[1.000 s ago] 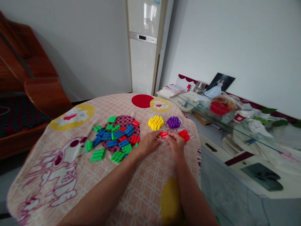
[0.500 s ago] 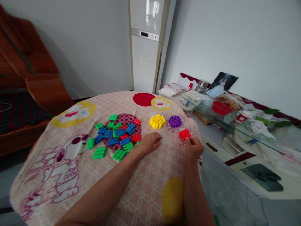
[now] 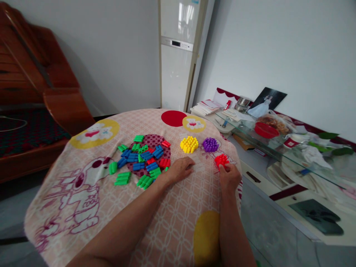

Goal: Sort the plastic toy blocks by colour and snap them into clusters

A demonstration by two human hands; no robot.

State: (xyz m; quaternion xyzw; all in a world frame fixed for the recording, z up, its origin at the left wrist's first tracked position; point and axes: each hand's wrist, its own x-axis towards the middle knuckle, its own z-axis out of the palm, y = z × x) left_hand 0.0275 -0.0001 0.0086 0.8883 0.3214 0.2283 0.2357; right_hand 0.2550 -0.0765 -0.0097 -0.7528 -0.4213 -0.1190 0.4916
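Note:
My right hand [image 3: 229, 176] is curled at the near edge of a cluster of upright red pegs [image 3: 221, 160], its fingertips pinched against the pegs. My left hand [image 3: 180, 169] rests on the patterned tablecloth [image 3: 172, 207] with fingers loosely curled and nothing visible in it, just right of a loose pile of blue, green and red pieces [image 3: 142, 161]. Beyond my hands stand a yellow peg cluster [image 3: 189, 144] and a purple peg cluster [image 3: 210, 144].
The table edge drops off just right of the red cluster. A glass-topped low cabinet [image 3: 280, 148] cluttered with papers, a red bowl [image 3: 263, 130] and a photo stands to the right. A tall white appliance [image 3: 178, 55] is behind; a wooden sofa [image 3: 41, 96] is left.
My right hand carried a red piece from between both hands rightward to the red cluster and stays there. My left hand has stayed resting on the cloth. The view shifted slightly.

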